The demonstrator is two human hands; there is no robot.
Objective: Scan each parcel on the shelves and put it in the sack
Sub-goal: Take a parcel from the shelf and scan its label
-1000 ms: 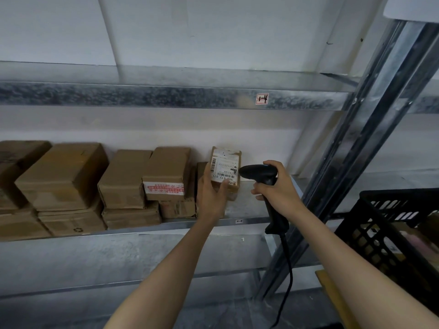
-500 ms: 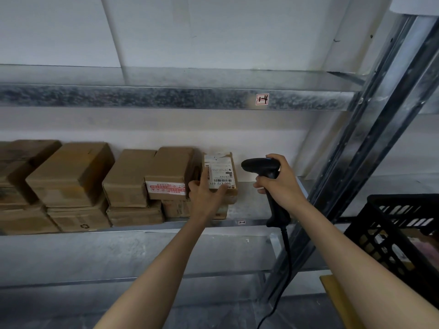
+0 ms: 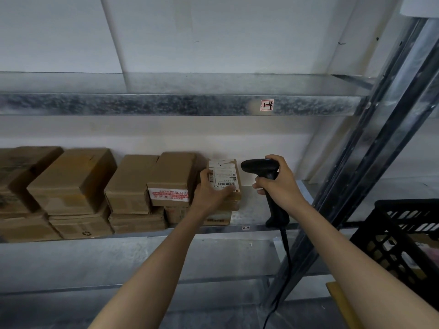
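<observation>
Left hand (image 3: 210,194) extended forward, gripping (thumb apparently up), right hand (image 3: 283,184) raised, fingers (image 3: 260,185) curled.

At least ten brown cardboard parcels (image 3: 73,179) are sitting on one shelf (image 3: 259,205), five on top and the rest underneath, one labelled parcel (image 3: 224,176) among them, while two hands, the left hand (image 3: 210,193) and the right hand (image 3: 280,184), one black scanner (image 3: 259,166), one black crate (image 3: 403,233) and two small shelf tags (image 3: 267,105) are showing.

left hand (image 3: 209,193) hides a lower corner of the parcel (image 3: 224,173); the right edge cuts the black crate (image 3: 408,205).
</observation>
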